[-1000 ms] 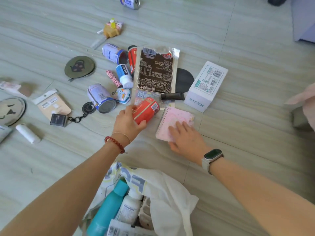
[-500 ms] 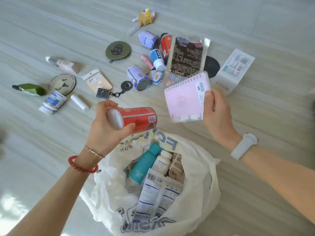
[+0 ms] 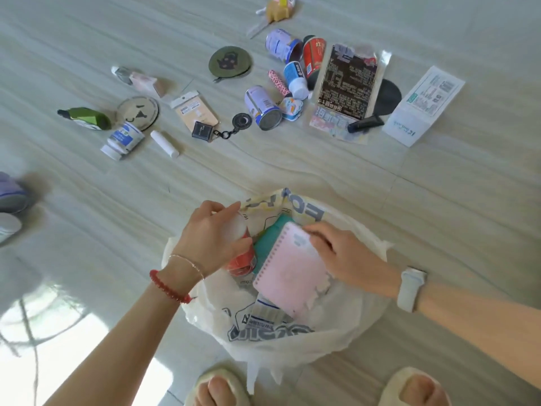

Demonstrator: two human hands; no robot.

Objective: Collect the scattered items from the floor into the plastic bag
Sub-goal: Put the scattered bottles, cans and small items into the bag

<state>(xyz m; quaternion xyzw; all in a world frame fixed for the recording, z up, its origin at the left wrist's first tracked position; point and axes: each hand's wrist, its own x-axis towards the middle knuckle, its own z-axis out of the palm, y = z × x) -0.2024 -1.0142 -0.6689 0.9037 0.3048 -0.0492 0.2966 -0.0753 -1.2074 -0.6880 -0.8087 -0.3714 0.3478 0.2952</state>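
Note:
A white plastic bag (image 3: 336, 326) stands open on the floor between my feet. My left hand (image 3: 210, 238) grips a red can (image 3: 243, 259) by its top, inside the bag's mouth. My right hand (image 3: 342, 253) holds a pink spiral notebook (image 3: 289, 273) at its upper edge, lowered into the bag over a teal bottle (image 3: 268, 241). Several items lie scattered on the floor beyond: a purple can (image 3: 262, 108), a dark snack packet (image 3: 348, 83), a white box (image 3: 423, 105), a white tube (image 3: 123, 140).
Further items lie on the floor: a green round coaster (image 3: 229, 60), a beige coaster (image 3: 137, 109), a green pouch (image 3: 86, 118), a keychain (image 3: 222, 130), a black tube (image 3: 366, 124). Shoes (image 3: 10, 197) sit at the left edge. My slippers (image 3: 222, 388) flank the bag.
Both hands have come down from above the bag into its mouth, carrying the red can and the pink notebook with them.

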